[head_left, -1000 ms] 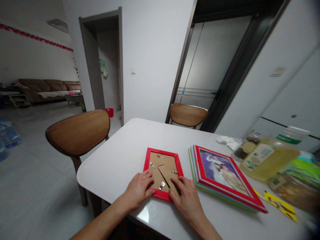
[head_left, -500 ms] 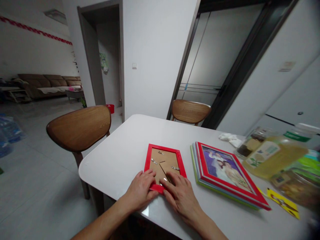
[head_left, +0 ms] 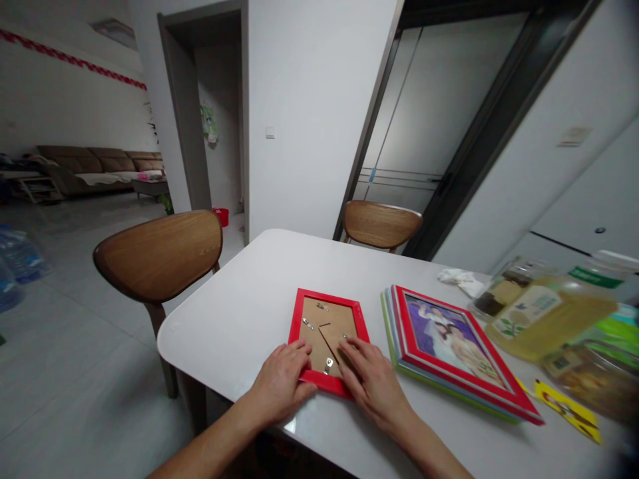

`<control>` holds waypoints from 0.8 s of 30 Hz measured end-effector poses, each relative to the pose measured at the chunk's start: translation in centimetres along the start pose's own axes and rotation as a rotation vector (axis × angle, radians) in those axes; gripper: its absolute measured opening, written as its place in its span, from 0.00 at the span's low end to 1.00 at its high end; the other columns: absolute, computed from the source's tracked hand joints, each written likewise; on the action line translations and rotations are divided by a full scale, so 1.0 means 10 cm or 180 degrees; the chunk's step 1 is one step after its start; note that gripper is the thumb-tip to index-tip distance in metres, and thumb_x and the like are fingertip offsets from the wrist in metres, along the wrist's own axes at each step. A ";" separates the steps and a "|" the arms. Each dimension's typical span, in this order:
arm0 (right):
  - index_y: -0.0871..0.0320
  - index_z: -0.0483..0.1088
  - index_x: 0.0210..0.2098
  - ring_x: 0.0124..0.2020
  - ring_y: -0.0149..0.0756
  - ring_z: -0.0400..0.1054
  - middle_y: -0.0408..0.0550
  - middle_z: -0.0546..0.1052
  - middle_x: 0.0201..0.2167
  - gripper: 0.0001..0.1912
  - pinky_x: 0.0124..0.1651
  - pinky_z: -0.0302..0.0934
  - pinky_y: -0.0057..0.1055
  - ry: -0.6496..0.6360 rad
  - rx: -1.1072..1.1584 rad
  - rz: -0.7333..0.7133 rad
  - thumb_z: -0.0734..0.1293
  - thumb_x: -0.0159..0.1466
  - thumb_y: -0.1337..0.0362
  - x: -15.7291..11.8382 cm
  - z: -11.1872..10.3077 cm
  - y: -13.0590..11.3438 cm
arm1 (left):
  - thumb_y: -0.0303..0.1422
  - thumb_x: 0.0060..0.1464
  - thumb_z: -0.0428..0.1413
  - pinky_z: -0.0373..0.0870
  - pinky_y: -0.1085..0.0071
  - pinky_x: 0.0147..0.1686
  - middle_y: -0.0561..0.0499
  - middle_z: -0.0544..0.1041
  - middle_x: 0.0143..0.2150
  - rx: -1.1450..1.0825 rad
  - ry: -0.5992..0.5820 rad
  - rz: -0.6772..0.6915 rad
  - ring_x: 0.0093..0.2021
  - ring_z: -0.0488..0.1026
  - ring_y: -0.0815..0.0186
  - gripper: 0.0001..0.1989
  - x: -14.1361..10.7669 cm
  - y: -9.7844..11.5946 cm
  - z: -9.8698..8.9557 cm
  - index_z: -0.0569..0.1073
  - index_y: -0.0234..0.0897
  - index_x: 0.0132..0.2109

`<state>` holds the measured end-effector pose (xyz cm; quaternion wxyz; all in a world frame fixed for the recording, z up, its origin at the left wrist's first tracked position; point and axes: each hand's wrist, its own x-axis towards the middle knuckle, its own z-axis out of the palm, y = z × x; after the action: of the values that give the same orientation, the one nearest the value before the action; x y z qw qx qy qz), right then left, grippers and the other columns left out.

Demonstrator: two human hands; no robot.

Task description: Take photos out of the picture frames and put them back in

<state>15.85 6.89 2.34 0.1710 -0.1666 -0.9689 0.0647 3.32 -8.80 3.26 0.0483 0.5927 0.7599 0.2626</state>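
A small red picture frame [head_left: 360, 319] lies face down on the white table, its brown backing board [head_left: 312, 342] facing up. Metal clips sit along the backing's edges, and the near clip [head_left: 328, 366] shows plainly. A cut line runs across the board. My left hand [head_left: 282, 379] grips the frame's near left corner, fingers bent over the left side and thumb along the near edge. At the right side, my right hand [head_left: 377, 382] closes over the frame's edge. Its fingertips touch the backing by the right clip, which they partly cover.
To the right lies a stack of picture frames [head_left: 407, 332], a photo showing in the top one. Beyond it are an oil bottle [head_left: 539, 313], jars [head_left: 514, 283], crumpled tissue [head_left: 462, 279] and a yellow packet [head_left: 569, 409]. Wooden chairs [head_left: 160, 256] stand around the table [head_left: 224, 319].
My right hand has shifted from the near clip toward the frame's right side, uncovering the near clip. My left hand stays at the left corner.
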 end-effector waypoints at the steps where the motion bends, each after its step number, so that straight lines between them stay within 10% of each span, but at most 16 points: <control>1: 0.61 0.64 0.46 0.47 0.41 0.56 0.56 0.64 0.47 0.20 0.48 0.51 0.38 0.0042 -0.0082 0.0246 0.53 0.59 0.59 0.03 0.00 0.03 | 0.35 0.48 0.53 0.53 0.61 0.52 0.45 0.65 0.53 -0.0011 0.0003 -0.0001 0.55 0.57 0.59 0.11 0.00 0.00 0.00 0.67 0.36 0.39; 24: 0.61 0.69 0.33 0.37 0.36 0.61 0.54 0.67 0.37 0.16 0.42 0.52 0.31 -0.0179 -0.0101 0.0570 0.52 0.59 0.62 0.20 -0.02 0.11 | 0.35 0.48 0.52 0.53 0.62 0.54 0.45 0.64 0.54 -0.0095 -0.0011 -0.0059 0.56 0.56 0.59 0.12 -0.02 -0.01 0.01 0.67 0.35 0.41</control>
<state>14.50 8.57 2.93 0.1346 -0.2534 -0.9555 0.0690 3.30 -8.99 3.10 0.0609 0.5853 0.7612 0.2725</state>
